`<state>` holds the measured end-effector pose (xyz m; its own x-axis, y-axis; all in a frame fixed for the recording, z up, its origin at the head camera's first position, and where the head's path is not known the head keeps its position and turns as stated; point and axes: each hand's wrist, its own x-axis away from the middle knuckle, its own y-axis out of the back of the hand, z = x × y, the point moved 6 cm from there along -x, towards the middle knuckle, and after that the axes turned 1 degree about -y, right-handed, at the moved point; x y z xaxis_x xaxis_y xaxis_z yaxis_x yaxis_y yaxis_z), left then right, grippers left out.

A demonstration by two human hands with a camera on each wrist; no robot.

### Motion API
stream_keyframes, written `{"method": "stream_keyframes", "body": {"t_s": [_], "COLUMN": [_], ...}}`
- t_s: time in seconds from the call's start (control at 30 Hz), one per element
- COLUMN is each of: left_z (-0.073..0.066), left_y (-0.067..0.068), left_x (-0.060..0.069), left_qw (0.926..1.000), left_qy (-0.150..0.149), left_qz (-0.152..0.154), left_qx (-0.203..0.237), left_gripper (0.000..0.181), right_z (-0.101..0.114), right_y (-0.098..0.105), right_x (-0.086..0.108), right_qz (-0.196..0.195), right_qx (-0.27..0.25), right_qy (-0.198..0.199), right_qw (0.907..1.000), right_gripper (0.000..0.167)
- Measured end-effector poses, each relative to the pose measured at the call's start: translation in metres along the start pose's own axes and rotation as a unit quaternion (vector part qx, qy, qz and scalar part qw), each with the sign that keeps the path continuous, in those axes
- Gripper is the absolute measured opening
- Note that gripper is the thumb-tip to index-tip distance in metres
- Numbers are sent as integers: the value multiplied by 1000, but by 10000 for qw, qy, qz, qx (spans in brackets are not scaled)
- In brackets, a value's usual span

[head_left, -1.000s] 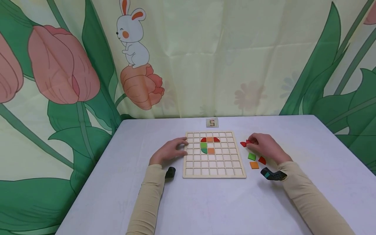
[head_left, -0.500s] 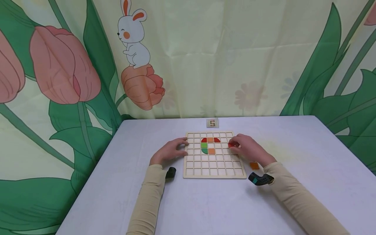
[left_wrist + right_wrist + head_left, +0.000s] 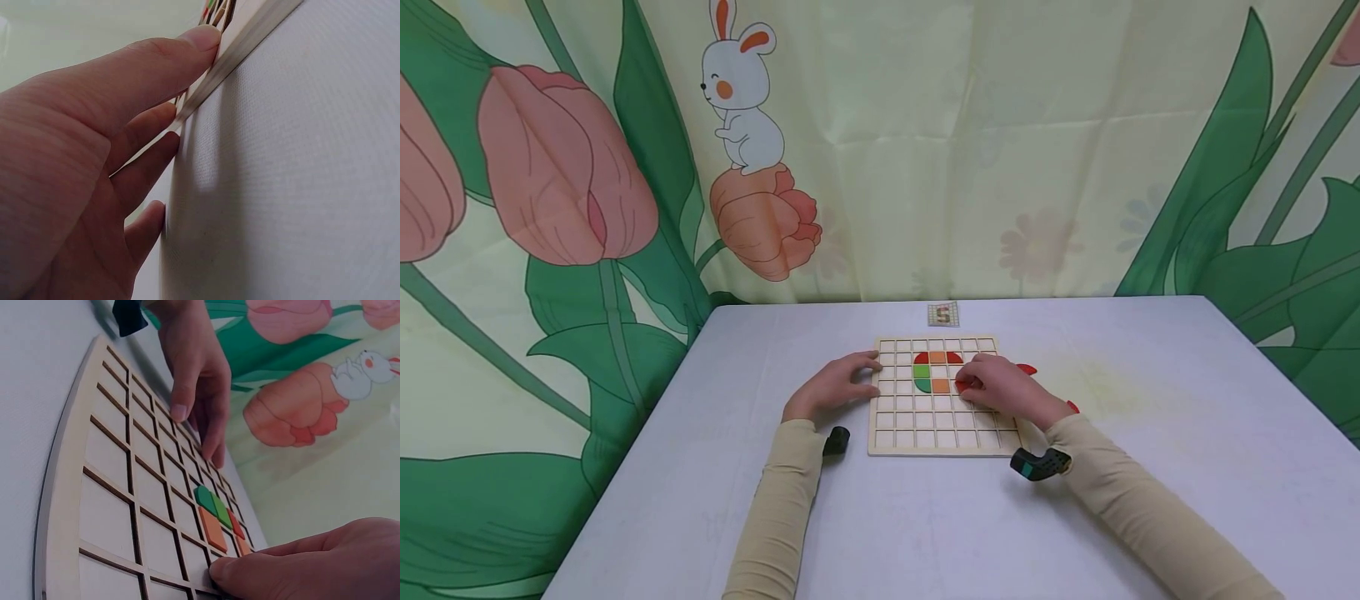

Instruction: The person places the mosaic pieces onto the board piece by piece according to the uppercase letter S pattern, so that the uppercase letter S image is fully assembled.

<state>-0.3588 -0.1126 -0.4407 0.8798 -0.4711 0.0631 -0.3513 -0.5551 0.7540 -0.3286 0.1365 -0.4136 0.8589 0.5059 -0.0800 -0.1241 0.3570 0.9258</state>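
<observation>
A wooden grid board (image 3: 925,421) lies flat on the table. My left hand (image 3: 838,385) rests at its left edge, thumb tip on the rim in the left wrist view, fingers loosely extended. Over the board my right hand (image 3: 1003,385) pinches a small red tile (image 3: 961,387), mostly covered by the fingertips, just right of an orange square tile (image 3: 940,386). Other cells hold a dark green rounded tile (image 3: 204,498), a light green square (image 3: 921,372), a second orange square (image 3: 937,357) and two red rounded tiles (image 3: 954,358).
Beyond the board lies a small patterned card (image 3: 943,314). To the right, partly behind my right hand and wrist, are loose red tiles (image 3: 1027,368). A printed curtain (image 3: 887,150) hangs behind the table (image 3: 925,525).
My right hand has carried the red tile leftward from the loose tiles on the right to the middle of the board. My left hand has stayed at the board's edge.
</observation>
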Motion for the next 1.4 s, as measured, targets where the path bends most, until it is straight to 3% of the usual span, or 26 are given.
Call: {"method": "stream_keyframes", "body": {"t_s": [1.4], "left_z": [-2], "left_y": [0], "left_x": [1], "left_qw": [10000], "left_qy": [-72], "left_qz": [7], "left_qx": [-49], "left_gripper": [44], "right_z": [2], "right_y": [-5], "right_x": [-6], "right_qz": [46], "right_qx": [-199], "right_qy": [-292], "right_qw": [9994], "right_gripper": [22]}}
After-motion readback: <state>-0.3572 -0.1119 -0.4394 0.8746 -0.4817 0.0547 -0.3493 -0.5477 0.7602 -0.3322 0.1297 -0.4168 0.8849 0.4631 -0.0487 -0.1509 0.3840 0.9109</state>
